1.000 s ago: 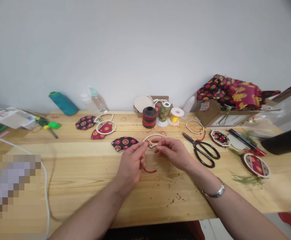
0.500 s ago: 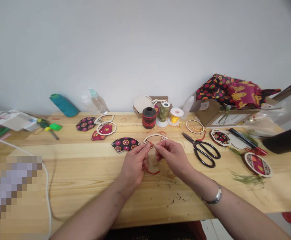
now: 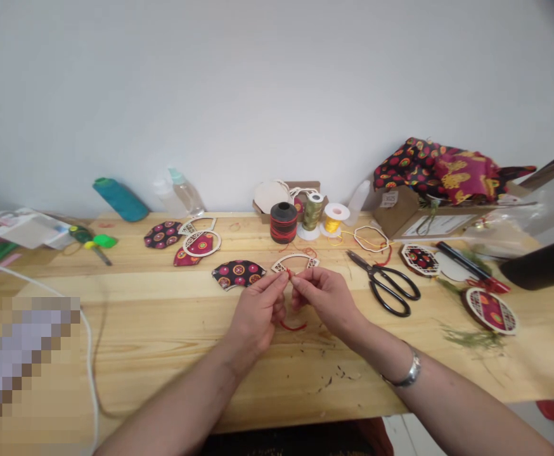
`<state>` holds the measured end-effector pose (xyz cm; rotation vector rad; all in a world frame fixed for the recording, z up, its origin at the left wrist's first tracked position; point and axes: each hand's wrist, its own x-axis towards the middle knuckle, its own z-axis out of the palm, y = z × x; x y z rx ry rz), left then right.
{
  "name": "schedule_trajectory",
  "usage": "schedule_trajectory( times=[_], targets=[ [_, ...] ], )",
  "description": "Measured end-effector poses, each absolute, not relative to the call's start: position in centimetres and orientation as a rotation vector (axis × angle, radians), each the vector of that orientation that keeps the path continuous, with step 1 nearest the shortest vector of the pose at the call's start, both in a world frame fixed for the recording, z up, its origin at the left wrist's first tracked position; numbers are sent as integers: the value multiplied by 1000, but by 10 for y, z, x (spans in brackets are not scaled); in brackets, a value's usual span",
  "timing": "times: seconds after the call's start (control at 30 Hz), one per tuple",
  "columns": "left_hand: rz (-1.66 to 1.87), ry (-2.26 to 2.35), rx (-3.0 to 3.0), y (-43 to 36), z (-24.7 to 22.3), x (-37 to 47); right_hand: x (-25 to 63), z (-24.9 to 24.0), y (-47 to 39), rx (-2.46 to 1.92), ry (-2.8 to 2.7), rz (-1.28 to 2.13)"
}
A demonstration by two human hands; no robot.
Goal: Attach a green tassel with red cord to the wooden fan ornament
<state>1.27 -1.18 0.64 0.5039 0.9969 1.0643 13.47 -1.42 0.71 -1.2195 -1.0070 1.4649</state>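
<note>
My left hand pinches a red cord between thumb and forefinger, and a loose end of it curls out below the fingers. Right beside it, my right hand is closed on the same cord, the two sets of fingertips almost meeting. A small red knot or loop shows between them. Just beyond the fingertips lies a pale fan-shaped wooden frame with lattice corners; whether the cord is tied to it I cannot tell. To the left is a dark patterned fabric fan piece.
Black-handled scissors lie to the right, near finished ornaments and a black marker. Behind stand a red-and-black thread spool, a green spool and a yellow spool. A cardboard box holds patterned cloth. A white cable runs down the left.
My right hand has shifted slightly left, bringing its fingertips up against the left ones at the red cord. The left hand has barely moved.
</note>
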Motion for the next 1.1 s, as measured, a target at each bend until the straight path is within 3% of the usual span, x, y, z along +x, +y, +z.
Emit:
schedule_trajectory(
  times=[0.37,0.63,0.87,1.1],
  targets=[
    [1052,990,530,-13,7,13,135,5,-14,-1227,-969,1482],
    [1048,1003,559,-14,7,11,145,4,-9,-1226,-1144,1254],
    [995,1049,709,-15,4,12,157,7,-7,-1069,-1191,1510],
    [933,1032,694,-15,4,10,159,3,-3,-1079,-1193,1491]
  ],
)
